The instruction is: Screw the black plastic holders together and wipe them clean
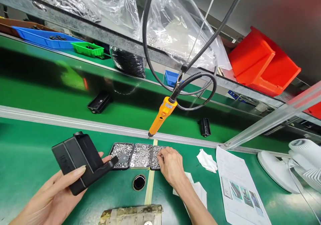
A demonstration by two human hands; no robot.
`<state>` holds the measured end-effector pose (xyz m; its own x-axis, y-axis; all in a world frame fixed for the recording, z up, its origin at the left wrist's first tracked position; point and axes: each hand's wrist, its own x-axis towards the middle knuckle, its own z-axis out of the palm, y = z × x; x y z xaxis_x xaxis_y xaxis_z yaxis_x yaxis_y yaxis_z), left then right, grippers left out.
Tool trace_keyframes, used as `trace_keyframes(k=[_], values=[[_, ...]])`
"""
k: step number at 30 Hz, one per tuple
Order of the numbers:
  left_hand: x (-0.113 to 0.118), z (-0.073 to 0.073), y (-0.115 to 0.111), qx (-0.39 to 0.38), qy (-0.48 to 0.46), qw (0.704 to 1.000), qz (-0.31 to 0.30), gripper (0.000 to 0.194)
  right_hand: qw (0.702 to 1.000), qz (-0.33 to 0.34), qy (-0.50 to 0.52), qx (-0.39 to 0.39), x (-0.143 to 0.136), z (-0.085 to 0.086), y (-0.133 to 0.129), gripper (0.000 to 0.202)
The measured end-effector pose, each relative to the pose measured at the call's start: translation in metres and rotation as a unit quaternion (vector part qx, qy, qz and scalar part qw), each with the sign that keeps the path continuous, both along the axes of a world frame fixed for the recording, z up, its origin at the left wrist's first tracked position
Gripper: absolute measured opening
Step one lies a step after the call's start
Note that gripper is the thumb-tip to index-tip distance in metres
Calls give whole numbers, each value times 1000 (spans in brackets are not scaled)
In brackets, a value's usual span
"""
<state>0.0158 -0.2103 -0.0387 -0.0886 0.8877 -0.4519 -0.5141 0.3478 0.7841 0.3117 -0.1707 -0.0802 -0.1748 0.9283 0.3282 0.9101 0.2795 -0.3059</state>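
My left hand (pixel 59 195) grips a black plastic housing (pixel 81 159) with a round knob on top and an arm jutting right, tilted above the bench. My right hand (pixel 172 164) reaches into the right-hand tray (pixel 152 163) of small metal parts, fingertips pinched together; whatever is between them is hidden. Beside it stand a middle tray (pixel 140 167) of washer-like pieces and a left tray (pixel 132 151) of small metal hardware. A round black piece with a metallic rim (pixel 139 182) lies just below the trays. Over them hangs a yellow electric screwdriver (pixel 163 116), tip down.
Black housings (pixel 99 101) are on the conveyor behind the bench edge. White cloths (pixel 207 160), a printed sheet (pixel 238 184) and a white fan (pixel 278 171) lie to the right. A taped block (pixel 132 215) sits in front. Overhead, a shelf carries plastic bags and a red bin (pixel 260 61).
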Motion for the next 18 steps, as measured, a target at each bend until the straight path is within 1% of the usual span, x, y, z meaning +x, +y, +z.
trace_keyframes(k=[3, 5, 8, 10, 11, 12, 14, 16, 18], values=[[-2, -4, 3, -9, -61, 998, 28, 45, 1000, 19, 6, 2, 1, 7, -2, 13], [-3, -4, 3, 10, -70, 996, 45, 45, 999, 32, 30, 2, 2, 18, -14, 14], [-4, -5, 4, 40, -79, 993, 77, 44, 994, 73, 85, -14, 2, 41, -51, 17], [-5, -7, 3, 58, -91, 991, 75, 44, 982, 135, 122, -43, 2, 52, -82, 12], [-5, -8, 3, 64, -96, 991, 68, 43, 969, 182, 155, -56, 2, 55, -97, 8], [-5, -9, 3, 68, -100, 991, 62, 42, 962, 217, 155, -62, 2, 56, -111, 9], [-5, -11, 2, 78, -100, 990, 54, 41, 957, 260, 115, -52, 3, 53, -131, 15], [-4, -12, 2, 96, -96, 990, 46, 40, 961, 266, 51, -49, 4, 49, -141, 19], [-3, -12, 3, 113, -90, 989, 40, 38, 962, 267, 4, -56, 6, 49, -143, 23]])
